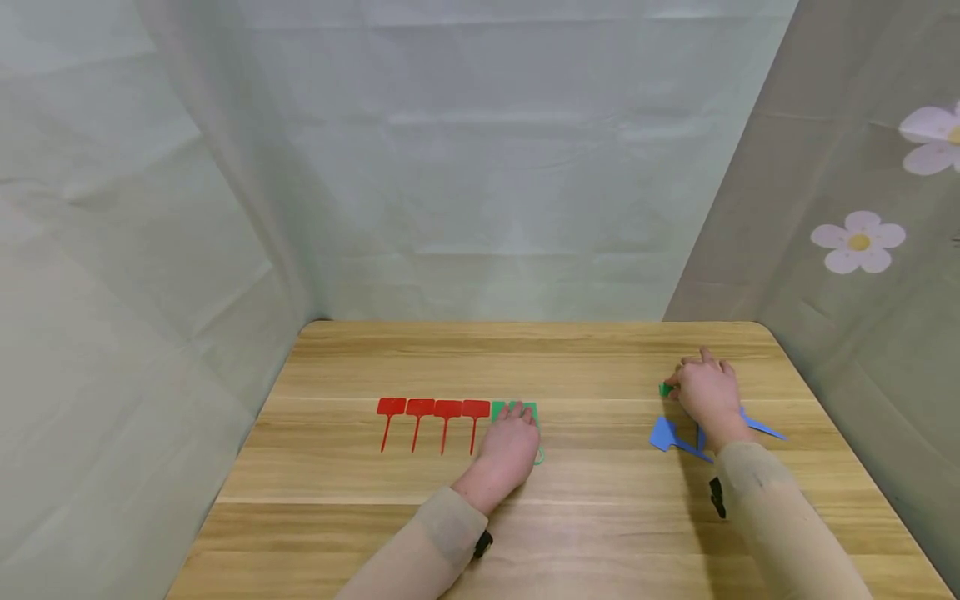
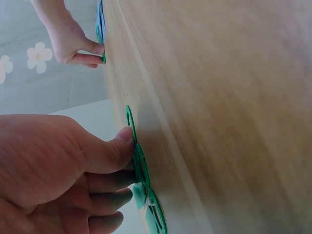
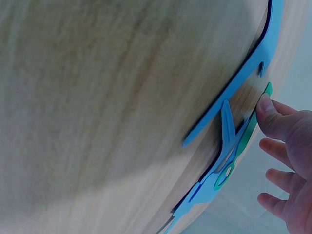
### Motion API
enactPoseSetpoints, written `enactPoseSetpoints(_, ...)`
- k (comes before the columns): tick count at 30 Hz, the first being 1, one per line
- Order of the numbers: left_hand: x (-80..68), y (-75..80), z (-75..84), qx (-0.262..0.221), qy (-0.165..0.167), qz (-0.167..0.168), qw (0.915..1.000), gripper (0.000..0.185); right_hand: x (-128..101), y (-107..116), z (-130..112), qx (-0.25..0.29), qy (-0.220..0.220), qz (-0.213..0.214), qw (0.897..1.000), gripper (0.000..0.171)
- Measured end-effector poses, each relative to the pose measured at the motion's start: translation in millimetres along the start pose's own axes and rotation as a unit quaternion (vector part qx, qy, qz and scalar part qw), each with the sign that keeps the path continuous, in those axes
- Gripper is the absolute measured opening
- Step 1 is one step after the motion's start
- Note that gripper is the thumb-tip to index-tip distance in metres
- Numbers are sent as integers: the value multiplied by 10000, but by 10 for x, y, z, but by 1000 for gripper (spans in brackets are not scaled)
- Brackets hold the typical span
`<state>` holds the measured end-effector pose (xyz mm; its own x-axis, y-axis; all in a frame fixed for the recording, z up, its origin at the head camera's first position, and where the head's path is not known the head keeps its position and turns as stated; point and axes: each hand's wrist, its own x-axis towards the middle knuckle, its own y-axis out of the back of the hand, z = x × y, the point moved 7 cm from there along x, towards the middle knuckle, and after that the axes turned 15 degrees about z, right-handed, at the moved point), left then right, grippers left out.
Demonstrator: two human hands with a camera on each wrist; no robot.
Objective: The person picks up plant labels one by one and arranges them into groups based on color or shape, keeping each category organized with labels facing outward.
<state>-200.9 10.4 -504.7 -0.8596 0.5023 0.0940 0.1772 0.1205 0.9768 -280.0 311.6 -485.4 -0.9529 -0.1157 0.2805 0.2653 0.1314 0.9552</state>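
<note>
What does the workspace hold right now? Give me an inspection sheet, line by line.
Surface: wooden table, pale grain, rounded far corners.
Job's things: four red tags in a row, heads away from the person; green tags next to them under the left hand; one green tag at the right hand; blue tags lying loose by the right wrist.
Clutter: nothing seen.
Hands: left hand rests on the green tags, thumb against one edge; right hand pinches the single green tag at the tabletop.
Cables: nothing seen; a small black device sits under each sleeve.
Surroundings: pale cloth backdrop; flower-print cloth on the right.
</note>
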Motion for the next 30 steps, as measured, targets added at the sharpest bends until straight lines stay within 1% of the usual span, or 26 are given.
enactPoseSetpoints(14, -8, 30, -9, -38, 15, 23, 10000, 44, -14, -2, 17, 199, -178, -11, 9996, 22)
enactPoseSetpoints(21, -6, 24, -11, -71, 13, 27, 10000, 45, -22, 30, 0, 116, -154, 104, 9998, 21)
enactPoseSetpoints(30, -2, 33, -17, -154, 82, 90, 9998, 43, -15, 26, -16, -33, -40, 87, 9999, 23)
